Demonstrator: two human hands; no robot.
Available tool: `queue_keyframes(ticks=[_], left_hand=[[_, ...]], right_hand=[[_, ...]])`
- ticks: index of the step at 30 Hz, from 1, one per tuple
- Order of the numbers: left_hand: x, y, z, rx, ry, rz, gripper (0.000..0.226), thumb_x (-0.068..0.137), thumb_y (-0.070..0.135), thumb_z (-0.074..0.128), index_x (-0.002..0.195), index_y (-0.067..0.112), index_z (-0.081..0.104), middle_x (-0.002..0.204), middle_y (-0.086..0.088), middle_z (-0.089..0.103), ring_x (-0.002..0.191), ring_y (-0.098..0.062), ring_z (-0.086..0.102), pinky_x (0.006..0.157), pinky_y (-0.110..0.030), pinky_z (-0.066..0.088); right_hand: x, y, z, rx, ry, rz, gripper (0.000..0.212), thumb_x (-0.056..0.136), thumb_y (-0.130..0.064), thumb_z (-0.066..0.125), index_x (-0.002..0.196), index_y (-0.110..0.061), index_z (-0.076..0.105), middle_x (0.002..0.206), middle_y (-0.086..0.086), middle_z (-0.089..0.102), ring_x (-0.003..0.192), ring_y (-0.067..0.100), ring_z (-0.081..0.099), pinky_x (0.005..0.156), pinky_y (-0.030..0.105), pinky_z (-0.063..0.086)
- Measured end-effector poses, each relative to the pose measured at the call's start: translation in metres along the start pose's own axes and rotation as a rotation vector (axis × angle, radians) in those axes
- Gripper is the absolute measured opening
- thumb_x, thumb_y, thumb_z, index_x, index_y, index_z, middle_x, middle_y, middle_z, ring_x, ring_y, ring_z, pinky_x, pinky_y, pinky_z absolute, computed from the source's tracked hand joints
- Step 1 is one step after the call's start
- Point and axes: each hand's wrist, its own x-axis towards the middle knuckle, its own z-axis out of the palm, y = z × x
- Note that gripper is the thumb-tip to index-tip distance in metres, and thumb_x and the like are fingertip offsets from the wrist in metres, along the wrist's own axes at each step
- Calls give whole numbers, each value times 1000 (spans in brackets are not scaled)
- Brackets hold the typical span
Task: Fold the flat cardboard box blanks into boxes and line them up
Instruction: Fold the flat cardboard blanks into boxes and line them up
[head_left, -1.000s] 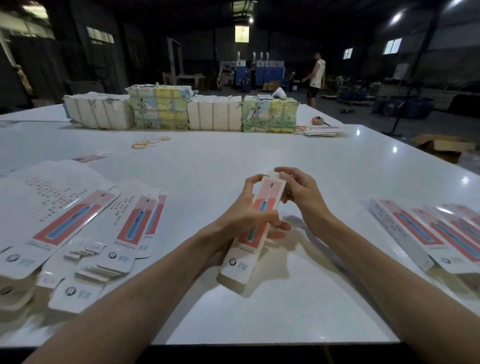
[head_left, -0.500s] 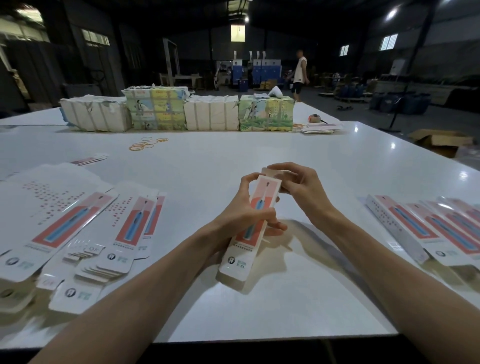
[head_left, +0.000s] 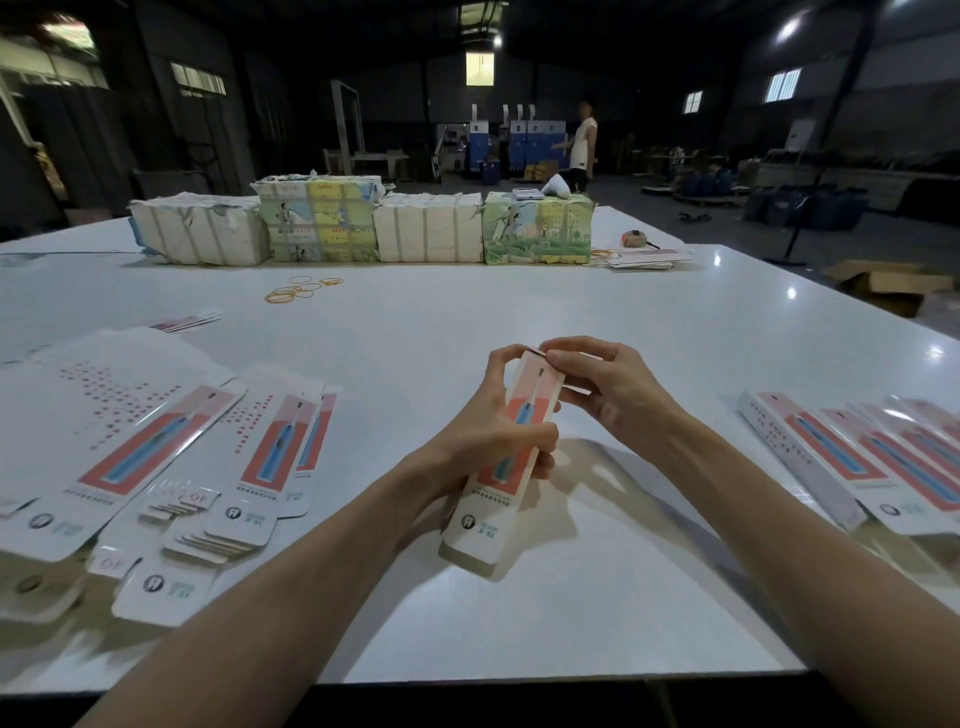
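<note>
- One box (head_left: 521, 451), long and narrow, is held over the middle of the white table (head_left: 519, 312), tilted with its near end low.
- The left hand (head_left: 485, 434) grips the box round its middle, fingers curled over it.
- The right hand (head_left: 610, 389) pinches the box's far end, fingers bent.
- The box's face shows a blue toothbrush on red and a round tooth logo. The print beside the logo is too blurred to read.
- Blanks (head_left: 156, 447) lie fanned and overlapping at the left. Three red faces show plainly, and two tabs read "OP".
- At least four folded boxes (head_left: 831, 457) lie side by side at the right. The edge is blurred.
- Four bundles (head_left: 428, 228) stand in a row at the far side, two white and two coloured.
- Rubber bands (head_left: 301, 288) lie loose before them, their number unclear.
- One person (head_left: 582, 143) stands far behind.
</note>
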Motion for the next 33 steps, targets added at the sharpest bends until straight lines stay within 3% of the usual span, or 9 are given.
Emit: queue_keyframes(ticks=[6, 14, 18, 21, 23, 26, 29, 33], left_hand=[[-1, -1, 2, 138, 33, 26, 92, 77, 22, 82, 141, 47, 21, 127, -11, 59, 76, -26, 77, 63, -30, 62], [-2, -1, 1, 158, 16, 57, 100, 78, 18, 84, 141, 56, 17, 126, -10, 56, 77, -30, 77, 65, -33, 64], [-2, 1, -1, 53, -34, -3, 103, 79, 13, 84, 143, 60, 19, 128, -14, 53, 82, -32, 79, 69, -34, 64], [0, 1, -4, 35, -32, 1, 105, 75, 14, 85, 148, 56, 22, 127, -12, 53, 93, -21, 77, 71, -29, 63], [3, 0, -6, -4, -12, -11, 105, 71, 14, 85, 148, 51, 25, 126, -10, 54, 92, -16, 76, 71, -27, 62], [7, -3, -8, -127, -4, -20, 103, 71, 8, 84, 146, 49, 28, 125, -13, 53, 88, -22, 78, 70, -31, 63], [9, -8, -8, -153, 31, -27, 102, 71, 10, 86, 145, 52, 29, 122, -10, 56, 86, -20, 79, 67, -29, 63], [11, -10, -6, -138, 87, -46, 96, 70, 15, 87, 133, 62, 32, 119, -6, 58, 86, -15, 79, 65, -27, 63]], right_hand=[[-2, -1, 0, 41, 62, 70, 15, 97, -5, 69, 105, -2, 80, 98, 16, 79, 90, 25, 79, 72, 35, 64], [-5, -4, -1, 42, 81, 62, 16, 97, -6, 67, 100, -5, 83, 100, 16, 79, 93, 26, 78, 78, 40, 65], [-7, -3, 0, -26, 48, 25, 19, 99, -3, 64, 102, -3, 82, 102, 18, 78, 98, 31, 76, 77, 37, 64], [-6, -5, 1, -58, 5, 17, 20, 100, -4, 62, 105, -3, 82, 109, 19, 77, 102, 30, 74, 73, 33, 61], [-6, -4, 3, -83, -36, 6, 22, 101, -5, 60, 106, -4, 82, 110, 17, 77, 104, 28, 73, 75, 31, 60], [-8, 2, 9, -165, -87, -64, 23, 101, -7, 63, 119, -7, 77, 114, 14, 76, 108, 27, 74, 87, 34, 60], [-8, 9, 15, -211, -3, -105, 26, 100, -10, 67, 126, -9, 69, 112, 13, 77, 107, 28, 75, 98, 42, 60], [-10, 8, 17, -245, 42, -140, 23, 97, -14, 73, 118, -5, 70, 106, 9, 79, 103, 25, 76, 97, 42, 61]])
